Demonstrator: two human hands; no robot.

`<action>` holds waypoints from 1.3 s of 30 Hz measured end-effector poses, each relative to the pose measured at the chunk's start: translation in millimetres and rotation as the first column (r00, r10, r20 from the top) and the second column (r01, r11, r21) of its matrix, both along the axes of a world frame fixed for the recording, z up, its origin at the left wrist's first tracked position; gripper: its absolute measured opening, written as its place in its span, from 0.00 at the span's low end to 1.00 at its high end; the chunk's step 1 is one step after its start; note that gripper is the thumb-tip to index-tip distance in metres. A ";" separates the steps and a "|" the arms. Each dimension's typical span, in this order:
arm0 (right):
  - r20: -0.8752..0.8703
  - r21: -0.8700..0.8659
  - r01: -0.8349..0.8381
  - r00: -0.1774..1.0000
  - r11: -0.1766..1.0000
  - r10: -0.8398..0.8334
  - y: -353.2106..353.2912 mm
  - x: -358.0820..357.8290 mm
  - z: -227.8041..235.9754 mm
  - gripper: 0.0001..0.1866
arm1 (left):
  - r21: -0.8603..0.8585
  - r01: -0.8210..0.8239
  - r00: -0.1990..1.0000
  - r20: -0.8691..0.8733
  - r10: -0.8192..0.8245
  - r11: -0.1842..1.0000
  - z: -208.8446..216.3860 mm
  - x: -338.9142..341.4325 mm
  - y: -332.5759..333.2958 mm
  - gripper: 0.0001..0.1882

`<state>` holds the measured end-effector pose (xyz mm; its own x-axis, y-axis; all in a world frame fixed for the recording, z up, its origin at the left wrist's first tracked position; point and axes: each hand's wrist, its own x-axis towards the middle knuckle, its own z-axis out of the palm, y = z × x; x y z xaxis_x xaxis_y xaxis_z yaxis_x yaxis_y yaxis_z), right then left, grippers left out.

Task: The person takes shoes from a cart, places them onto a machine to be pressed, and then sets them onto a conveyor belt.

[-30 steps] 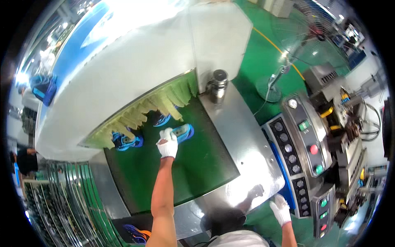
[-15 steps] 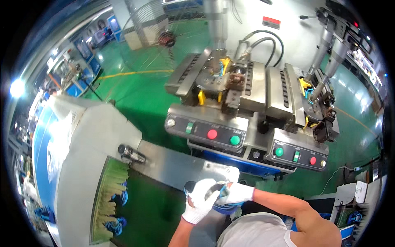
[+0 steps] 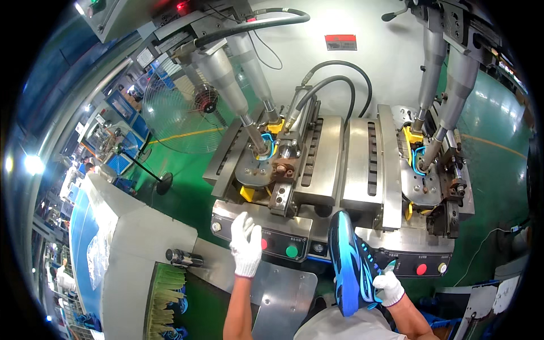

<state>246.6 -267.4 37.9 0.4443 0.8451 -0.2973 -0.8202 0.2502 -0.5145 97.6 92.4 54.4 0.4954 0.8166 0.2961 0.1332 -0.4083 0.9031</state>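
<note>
Right hand (image 3: 390,287), white-gloved, wrapped around the heel end of a blue and black shoe (image 3: 350,262), gripping it low near the lower edge of the view. Shoe held sole-up, toe pointing away, toward the gap between the two steel pressing stations (image 3: 362,158) of the machine. Left hand (image 3: 246,243), also gloved, flat with fingers spread, resting on the left control panel (image 3: 266,235), just beside its red button (image 3: 264,243) and near the green button (image 3: 292,251); well apart from the shoe. Right control panel (image 3: 422,263) just beyond the shoe-holding hand. Open steel plate (image 3: 283,289) between the two forearms; green floor (image 3: 187,192) and a standing fan (image 3: 181,107) to the left.
</note>
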 end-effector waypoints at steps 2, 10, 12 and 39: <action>-0.030 0.040 0.026 0.999 0.999 -0.025 12.0 8.2 9.5 0.34 | -0.004 0.024 0.999 0.043 -0.024 1.000 -1.1 33.6 17.9 0.31; -0.062 0.038 0.082 0.995 0.996 -0.079 29.1 -6.8 14.6 0.31 | 0.081 0.022 0.999 0.024 -0.024 0.996 -10.6 71.4 88.0 0.33; -0.051 0.013 0.076 0.996 0.997 -0.075 30.6 -15.7 14.9 0.31 | 0.033 0.042 0.996 0.080 -0.044 0.999 -14.7 60.6 84.2 0.34; -0.022 -0.141 0.076 0.997 0.987 -0.080 34.5 -51.4 23.6 0.26 | -0.150 0.116 0.977 0.193 -0.086 0.982 -27.5 13.2 42.2 0.29</action>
<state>195.3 -232.9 61.5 0.4972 0.7574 -0.4232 -0.8154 0.2412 -0.5263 110.8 134.6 26.9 0.5264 0.8093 0.2606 -0.0767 -0.2601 0.9625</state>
